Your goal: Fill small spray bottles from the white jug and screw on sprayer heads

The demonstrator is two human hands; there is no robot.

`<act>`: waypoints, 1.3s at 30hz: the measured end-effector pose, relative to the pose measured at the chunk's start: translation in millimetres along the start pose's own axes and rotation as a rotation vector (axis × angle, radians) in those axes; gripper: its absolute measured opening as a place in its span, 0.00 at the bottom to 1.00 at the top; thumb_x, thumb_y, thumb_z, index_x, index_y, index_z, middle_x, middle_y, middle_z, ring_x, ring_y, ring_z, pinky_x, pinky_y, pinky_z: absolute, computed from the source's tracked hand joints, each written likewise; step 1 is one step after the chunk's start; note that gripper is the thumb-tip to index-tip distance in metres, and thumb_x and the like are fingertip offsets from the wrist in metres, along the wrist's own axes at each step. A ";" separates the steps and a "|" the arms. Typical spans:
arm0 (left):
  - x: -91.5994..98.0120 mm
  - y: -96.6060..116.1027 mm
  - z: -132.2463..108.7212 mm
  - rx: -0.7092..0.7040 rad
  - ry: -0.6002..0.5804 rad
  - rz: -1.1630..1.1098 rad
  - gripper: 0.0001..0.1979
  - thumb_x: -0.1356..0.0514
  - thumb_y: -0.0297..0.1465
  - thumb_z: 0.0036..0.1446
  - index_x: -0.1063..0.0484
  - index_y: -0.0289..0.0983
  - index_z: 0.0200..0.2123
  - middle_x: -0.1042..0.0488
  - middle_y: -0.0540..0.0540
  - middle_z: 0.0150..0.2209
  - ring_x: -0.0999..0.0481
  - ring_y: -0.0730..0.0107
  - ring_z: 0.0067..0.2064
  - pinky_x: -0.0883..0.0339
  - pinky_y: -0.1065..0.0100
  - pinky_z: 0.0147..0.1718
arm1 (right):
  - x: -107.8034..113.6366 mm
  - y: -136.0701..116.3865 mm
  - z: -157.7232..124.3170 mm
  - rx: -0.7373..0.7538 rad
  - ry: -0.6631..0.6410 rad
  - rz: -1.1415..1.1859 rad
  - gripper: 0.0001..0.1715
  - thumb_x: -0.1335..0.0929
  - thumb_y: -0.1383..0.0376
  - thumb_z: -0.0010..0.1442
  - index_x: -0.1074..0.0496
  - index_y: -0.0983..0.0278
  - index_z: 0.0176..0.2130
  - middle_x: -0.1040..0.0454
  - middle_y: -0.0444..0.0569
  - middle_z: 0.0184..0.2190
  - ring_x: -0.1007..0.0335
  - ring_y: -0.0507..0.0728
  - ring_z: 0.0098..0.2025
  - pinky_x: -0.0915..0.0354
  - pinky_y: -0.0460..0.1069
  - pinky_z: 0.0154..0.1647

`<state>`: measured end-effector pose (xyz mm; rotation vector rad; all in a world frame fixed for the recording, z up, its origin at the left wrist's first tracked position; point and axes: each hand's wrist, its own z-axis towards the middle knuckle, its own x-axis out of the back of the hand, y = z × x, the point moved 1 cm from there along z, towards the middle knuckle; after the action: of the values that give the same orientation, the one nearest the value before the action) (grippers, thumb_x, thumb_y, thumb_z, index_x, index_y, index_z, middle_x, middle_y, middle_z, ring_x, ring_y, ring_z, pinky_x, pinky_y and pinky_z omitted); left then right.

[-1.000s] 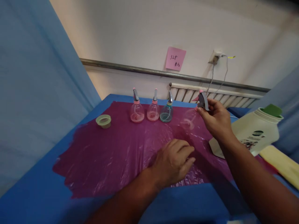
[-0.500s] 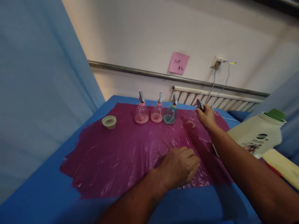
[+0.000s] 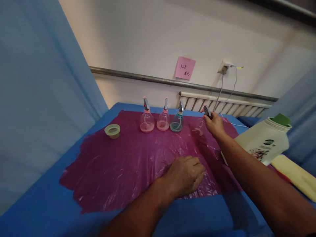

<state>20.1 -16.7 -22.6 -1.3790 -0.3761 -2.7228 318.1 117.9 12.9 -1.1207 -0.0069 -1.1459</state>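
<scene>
Pinching the sprayer head [image 3: 207, 112] of a clear bottle [image 3: 198, 125] between thumb and fingers of the right hand [image 3: 214, 125], close to the far edge of the purple sheet [image 3: 111, 174], right of its middle; hard to say whether bearing on the sheet or just above. Curling the fingers of the left hand [image 3: 186, 173] loosely, back upward, by the near edge; impossible to tell whether gripping anything. Standing upright in a row along the far edge, left of the clear bottle: a pink bottle [image 3: 147, 125], a second pink bottle [image 3: 163, 125] and a teal bottle [image 3: 176, 126]. Toward the far left corner, a small tub [image 3: 112, 131]. Partly hidden by the right forearm, at the right edge, a pale jug [image 3: 268, 138]. Under the sheet, a blue table [image 3: 197, 214].
</scene>
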 end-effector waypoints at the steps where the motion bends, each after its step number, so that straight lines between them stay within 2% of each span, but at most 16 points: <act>1: 0.0 -0.3 0.0 0.001 -0.001 0.000 0.11 0.39 0.29 0.76 0.24 0.38 0.37 0.21 0.47 0.38 0.21 0.65 0.37 0.26 0.61 0.39 | -2.1 1.1 -0.8 0.005 -0.003 0.000 0.15 0.28 0.53 0.61 0.21 0.57 0.43 0.13 0.59 0.41 0.18 0.70 0.43 0.25 0.62 0.50; 5: 2.0 0.7 0.4 0.022 -0.017 0.008 0.11 0.40 0.30 0.77 0.24 0.39 0.37 0.20 0.47 0.38 0.20 0.65 0.37 0.26 0.61 0.39 | -3.2 4.0 -8.4 0.025 0.013 0.010 0.22 0.27 0.51 0.61 0.20 0.59 0.49 0.13 0.61 0.46 0.16 0.71 0.48 0.23 0.65 0.54; 8: 3.2 3.4 0.9 0.050 -0.032 0.004 0.10 0.39 0.31 0.77 0.24 0.39 0.38 0.20 0.47 0.39 0.20 0.65 0.37 0.27 0.62 0.37 | 3.8 -2.3 -20.1 0.054 0.118 0.011 0.34 0.28 0.53 0.61 0.25 0.61 0.63 0.18 0.66 0.62 0.20 0.73 0.64 0.28 0.69 0.68; 10: 2.9 5.1 1.5 0.067 -0.025 -0.009 0.10 0.39 0.31 0.77 0.25 0.39 0.38 0.20 0.48 0.39 0.20 0.65 0.37 0.27 0.62 0.36 | 6.1 -14.6 -28.7 0.151 0.184 0.028 0.37 0.29 0.55 0.63 0.29 0.61 0.68 0.22 0.65 0.68 0.26 0.71 0.71 0.33 0.70 0.74; 12: 2.0 5.9 2.0 0.069 -0.006 -0.017 0.10 0.40 0.30 0.78 0.24 0.39 0.39 0.20 0.47 0.39 0.20 0.65 0.37 0.26 0.61 0.36 | 0.3 -32.4 -34.8 0.285 0.152 0.083 0.34 0.30 0.55 0.66 0.29 0.59 0.68 0.21 0.63 0.67 0.24 0.69 0.70 0.32 0.69 0.74; 14: 1.3 5.6 2.4 0.065 0.009 -0.015 0.10 0.40 0.30 0.78 0.23 0.39 0.40 0.20 0.47 0.40 0.20 0.64 0.38 0.25 0.61 0.37 | -16.1 -50.6 -36.1 0.327 0.020 0.162 0.32 0.28 0.53 0.66 0.27 0.59 0.66 0.19 0.62 0.65 0.21 0.69 0.66 0.28 0.69 0.70; 16: 1.5 4.3 2.4 0.070 0.013 -0.001 0.09 0.40 0.31 0.77 0.23 0.39 0.40 0.20 0.47 0.40 0.20 0.64 0.38 0.25 0.61 0.37 | -40.1 -64.5 -32.5 0.242 -0.106 0.220 0.37 0.25 0.51 0.62 0.27 0.60 0.66 0.18 0.63 0.64 0.19 0.70 0.65 0.27 0.69 0.70; 19: 3.6 2.3 2.0 0.102 0.023 0.022 0.11 0.41 0.31 0.78 0.24 0.39 0.39 0.20 0.47 0.39 0.20 0.65 0.37 0.25 0.61 0.37 | -76.5 -75.4 -24.0 0.138 -0.164 0.240 0.41 0.22 0.52 0.57 0.26 0.62 0.65 0.15 0.64 0.59 0.17 0.71 0.61 0.24 0.68 0.66; 22: 5.5 1.3 1.5 0.134 0.049 0.036 0.12 0.42 0.31 0.79 0.24 0.38 0.39 0.20 0.46 0.39 0.20 0.64 0.37 0.25 0.60 0.37 | -98.3 -78.0 -20.1 0.087 -0.170 0.261 0.37 0.22 0.53 0.56 0.24 0.63 0.61 0.13 0.63 0.54 0.15 0.69 0.56 0.21 0.66 0.61; 24: 5.5 0.9 1.4 0.149 0.065 0.039 0.12 0.42 0.31 0.79 0.23 0.38 0.39 0.20 0.46 0.38 0.20 0.64 0.37 0.24 0.59 0.37 | -100.7 -78.4 -21.9 0.074 -0.167 0.284 0.32 0.23 0.54 0.57 0.23 0.64 0.57 0.12 0.63 0.52 0.15 0.67 0.52 0.21 0.64 0.59; 26: 5.4 0.4 1.5 0.170 0.086 0.024 0.12 0.42 0.31 0.79 0.22 0.38 0.40 0.19 0.45 0.39 0.20 0.63 0.38 0.22 0.58 0.39 | -93.8 -78.8 -26.8 0.077 -0.161 0.306 0.28 0.24 0.53 0.57 0.22 0.64 0.53 0.12 0.62 0.50 0.15 0.66 0.50 0.21 0.63 0.58; 29: 7.7 -0.3 2.6 0.225 0.142 -0.027 0.11 0.42 0.31 0.80 0.20 0.39 0.43 0.17 0.44 0.40 0.18 0.61 0.41 0.20 0.57 0.45 | -69.8 -80.8 -37.7 0.102 -0.149 0.336 0.26 0.24 0.51 0.58 0.21 0.63 0.50 0.12 0.60 0.50 0.16 0.65 0.49 0.21 0.62 0.57; 32: 14.7 -2.0 4.5 0.343 0.265 -0.087 0.08 0.39 0.32 0.78 0.21 0.38 0.54 0.15 0.41 0.50 0.16 0.55 0.52 0.19 0.52 0.56 | -36.6 -85.0 -52.8 0.142 -0.141 0.367 0.26 0.23 0.49 0.58 0.20 0.61 0.50 0.12 0.56 0.49 0.16 0.63 0.47 0.21 0.61 0.56; 34: 19.4 -4.6 5.8 0.459 0.356 -0.111 0.19 0.34 0.32 0.75 0.26 0.38 0.65 0.19 0.37 0.61 0.19 0.49 0.63 0.22 0.46 0.66 | -14.6 -88.4 -66.4 0.170 -0.145 0.399 0.25 0.22 0.49 0.59 0.19 0.60 0.49 0.12 0.54 0.47 0.17 0.62 0.45 0.21 0.60 0.54; 36: 21.6 -7.9 6.8 0.578 0.394 -0.125 0.32 0.30 0.33 0.70 0.34 0.39 0.73 0.25 0.34 0.70 0.24 0.44 0.72 0.27 0.41 0.72 | 3.8 -90.6 -83.1 0.178 -0.162 0.444 0.23 0.20 0.50 0.59 0.18 0.60 0.49 0.12 0.52 0.45 0.17 0.61 0.42 0.20 0.59 0.51; 39: 19.2 -11.4 7.8 0.705 0.327 -0.175 0.44 0.25 0.35 0.65 0.42 0.41 0.78 0.32 0.33 0.76 0.29 0.40 0.77 0.32 0.35 0.75 | 21.1 -89.7 -112.0 0.157 -0.213 0.522 0.22 0.18 0.51 0.60 0.18 0.59 0.49 0.13 0.50 0.43 0.17 0.60 0.41 0.19 0.59 0.50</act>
<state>12.9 -2.8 -4.9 -0.7285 -1.3065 -2.4652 206.4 27.2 30.9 -1.0202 0.0288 -0.5495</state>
